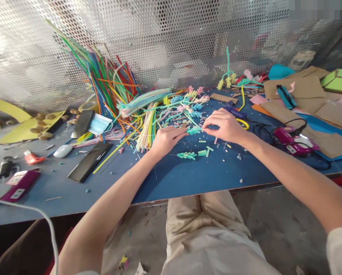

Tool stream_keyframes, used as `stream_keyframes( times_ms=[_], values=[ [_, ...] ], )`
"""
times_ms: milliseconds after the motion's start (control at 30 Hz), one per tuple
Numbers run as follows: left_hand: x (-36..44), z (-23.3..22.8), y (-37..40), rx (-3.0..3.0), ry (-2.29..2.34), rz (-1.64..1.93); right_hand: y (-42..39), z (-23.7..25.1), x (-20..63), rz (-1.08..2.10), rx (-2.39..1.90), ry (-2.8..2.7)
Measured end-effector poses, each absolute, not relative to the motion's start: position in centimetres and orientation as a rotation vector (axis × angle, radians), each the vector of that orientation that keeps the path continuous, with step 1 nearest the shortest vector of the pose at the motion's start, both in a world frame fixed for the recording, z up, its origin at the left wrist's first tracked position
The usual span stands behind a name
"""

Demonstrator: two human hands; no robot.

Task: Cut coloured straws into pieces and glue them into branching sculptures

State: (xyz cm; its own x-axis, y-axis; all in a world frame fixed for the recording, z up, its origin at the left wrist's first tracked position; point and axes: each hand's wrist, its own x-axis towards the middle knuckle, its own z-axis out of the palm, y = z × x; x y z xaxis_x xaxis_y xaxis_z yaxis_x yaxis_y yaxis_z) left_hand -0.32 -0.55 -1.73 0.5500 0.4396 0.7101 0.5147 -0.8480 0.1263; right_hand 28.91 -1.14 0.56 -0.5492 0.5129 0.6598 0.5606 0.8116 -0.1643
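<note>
Over the middle of the blue table, my left hand [170, 139] has its fingers pressed together at one end of a mint-green spiky piece [193, 131] made of short strips. At its other end, my right hand [223, 124] pinches with thumb and forefinger. The fingertips partly cover that piece. Just in front of the hands lies a similar mint-green piece [186, 155], with several loose short strips [207, 152] beside it. Behind the hands are finished-looking pastel sprigs [185, 105] and a bundle of pale long stems [146, 101].
Tall colourful stems [102, 84] lean against a perforated metal screen [148, 38]. At left lie a dark phone [89, 162], a white mouse [62, 151] and a face mask [100, 124]. A glue gun [235, 111], a purple power strip [295, 140] and cardboard [294, 88] are at right.
</note>
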Motion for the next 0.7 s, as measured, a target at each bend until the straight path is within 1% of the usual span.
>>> stream_keyframes(
  times_ms=[467,700],
  values=[
    [-0.23,-1.41,-0.21,-2.634,-0.606,-1.145,-1.24,0.52,28.75,-0.056,-0.747,-2.267],
    [-0.05,-1.3,-0.23,-2.639,-0.613,-1.064,-1.58,0.8,28.78,-0.042,-0.759,-2.207]
  ],
)
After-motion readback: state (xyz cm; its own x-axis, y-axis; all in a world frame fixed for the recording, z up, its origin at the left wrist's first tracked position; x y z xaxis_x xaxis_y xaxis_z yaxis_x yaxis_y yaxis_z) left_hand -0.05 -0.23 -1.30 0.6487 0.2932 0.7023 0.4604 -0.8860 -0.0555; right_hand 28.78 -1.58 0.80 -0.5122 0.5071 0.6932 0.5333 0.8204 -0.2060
